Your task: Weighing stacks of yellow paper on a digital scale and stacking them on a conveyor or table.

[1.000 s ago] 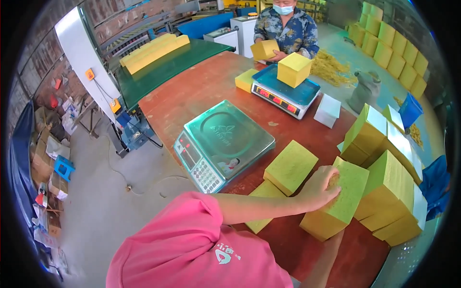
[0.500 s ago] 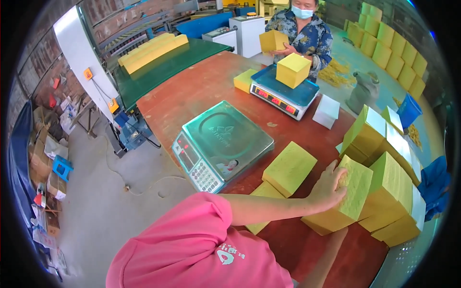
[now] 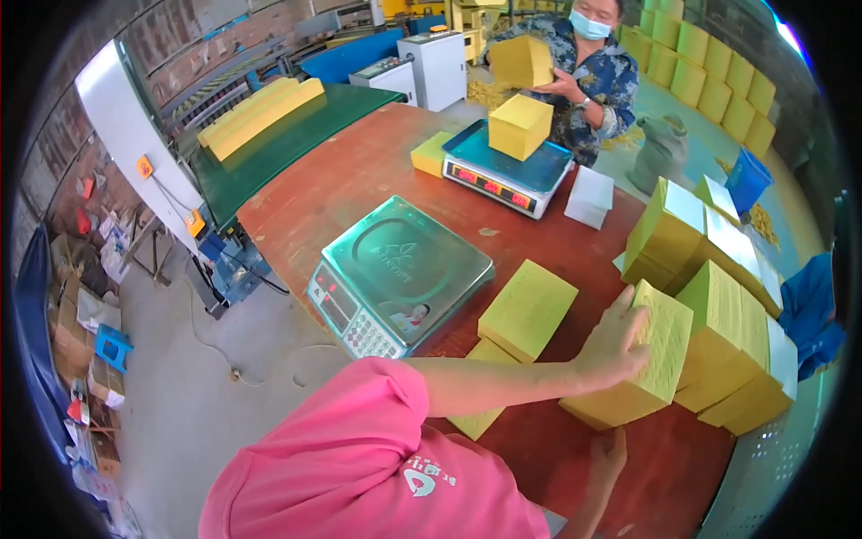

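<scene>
Left hand (image 3: 616,349) has fingers spread against yellow block (image 3: 663,352); right hand (image 3: 611,454) at its lower edge, can't tell if gripping.

Premises present as a production workshop. Evidence: an electronic scale (image 3: 404,260) on the red table (image 3: 323,171), left of the left hand (image 3: 615,349); rows of yellow blocks (image 3: 718,337) just right of it; far ahead-left, a green-topped bench (image 3: 350,121) and white equipment cabinet (image 3: 434,74); well beyond the hand, further stacks (image 3: 705,83) on the floor; a masked co-worker (image 3: 615,94) across the table.
</scene>
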Tool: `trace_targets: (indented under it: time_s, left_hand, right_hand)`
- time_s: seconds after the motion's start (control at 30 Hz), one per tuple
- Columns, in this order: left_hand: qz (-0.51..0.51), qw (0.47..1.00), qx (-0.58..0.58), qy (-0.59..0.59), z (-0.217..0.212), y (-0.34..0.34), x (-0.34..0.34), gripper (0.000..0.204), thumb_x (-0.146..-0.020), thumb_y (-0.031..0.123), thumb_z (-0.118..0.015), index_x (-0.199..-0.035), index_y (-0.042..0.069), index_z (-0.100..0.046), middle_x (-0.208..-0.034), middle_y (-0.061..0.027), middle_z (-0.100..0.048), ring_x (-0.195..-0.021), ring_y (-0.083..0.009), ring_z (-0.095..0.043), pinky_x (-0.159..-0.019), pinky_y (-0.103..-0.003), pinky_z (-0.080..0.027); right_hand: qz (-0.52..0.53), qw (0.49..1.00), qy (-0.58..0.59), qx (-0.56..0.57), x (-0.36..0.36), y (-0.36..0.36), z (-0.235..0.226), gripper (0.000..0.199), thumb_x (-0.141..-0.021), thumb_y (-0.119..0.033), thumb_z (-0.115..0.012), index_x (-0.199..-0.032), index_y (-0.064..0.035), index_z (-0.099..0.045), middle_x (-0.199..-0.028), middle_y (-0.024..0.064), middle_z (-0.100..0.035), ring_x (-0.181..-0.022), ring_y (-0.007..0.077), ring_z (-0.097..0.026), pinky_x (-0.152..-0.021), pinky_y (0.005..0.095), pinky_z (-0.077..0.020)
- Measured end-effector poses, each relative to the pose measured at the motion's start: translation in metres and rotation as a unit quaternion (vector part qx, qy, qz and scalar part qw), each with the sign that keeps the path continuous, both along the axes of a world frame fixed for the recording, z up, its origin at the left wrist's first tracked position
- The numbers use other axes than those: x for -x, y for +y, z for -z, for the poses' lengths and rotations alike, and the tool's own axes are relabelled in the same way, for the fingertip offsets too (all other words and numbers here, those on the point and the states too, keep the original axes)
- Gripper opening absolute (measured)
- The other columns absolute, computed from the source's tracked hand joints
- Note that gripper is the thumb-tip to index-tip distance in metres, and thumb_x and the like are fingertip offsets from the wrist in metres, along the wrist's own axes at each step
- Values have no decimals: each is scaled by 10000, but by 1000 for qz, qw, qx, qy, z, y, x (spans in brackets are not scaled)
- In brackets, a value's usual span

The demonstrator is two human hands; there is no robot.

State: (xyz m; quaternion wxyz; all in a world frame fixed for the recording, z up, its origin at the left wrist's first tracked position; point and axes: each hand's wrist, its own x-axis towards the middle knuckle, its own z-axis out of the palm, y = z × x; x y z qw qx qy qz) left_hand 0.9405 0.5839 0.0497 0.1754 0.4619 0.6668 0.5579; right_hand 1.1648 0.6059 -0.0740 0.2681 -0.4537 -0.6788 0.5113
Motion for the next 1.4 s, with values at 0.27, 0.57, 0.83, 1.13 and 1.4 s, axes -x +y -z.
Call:
trace_targets:
  time_s: [0.27, 0.57, 0.83, 1.13, 1.4]
  left_hand:
    - [162, 907, 10, 388, -28, -34, 18, 938, -716, 508, -774, -1459, 75, -398, -1508, -183, -348, -1411, -413, -284, -1129, -527, -280]
    - [157, 889, 34, 430, -22, 1, 43, 889, -686, 210, -833, -1452, 83, -400, -1510, -161, -344, -1408, -390, -297, -1150, -474, -306]
    - [196, 874, -14, 445, -11, 76, 80, 856, -705, 215, -814, -1444, 72, -407, -1500, -156, -363, -1402, -359, -318, -1150, -435, -316]
    - [197, 870, -2, 453, -15, 116, 85, 837, -720, 235, -801, -1440, 67, -410, -1486, -173, -376, -1397, -355, -323, -1155, -422, -312]
    - [193, 865, -1, 462, -18, 109, 93, 827, -718, 221, -799, -1432, 64, -412, -1482, -189, -383, -1396, -378, -325, -1139, -430, -341]
  right_hand:
    - [14, 977, -87, -192, 25, 1, -3, 269, -813, -64, -706, -1070, -21, -642, -949, 179, -640, -883, 368, -616, -768, 429, -498]
    - [64, 975, -2, -212, 59, 29, 14, 319, -794, -47, -716, -1102, -15, -641, -963, 166, -641, -871, 325, -639, -769, 401, -522]
    - [193, 957, 32, -213, 106, 67, 28, 196, -839, -20, -674, -1012, -6, -582, -934, 134, -587, -838, 283, -584, -736, 393, -491]
    - [239, 945, 51, -220, 118, 80, 37, 131, -843, 17, -649, -899, -23, -537, -905, 106, -532, -775, 270, -545, -687, 377, -473]
    - [189, 946, 25, -262, 121, 80, 43, 185, -828, 28, -644, -995, -22, -584, -987, 139, -558, -871, 319, -599, -738, 399, -508]
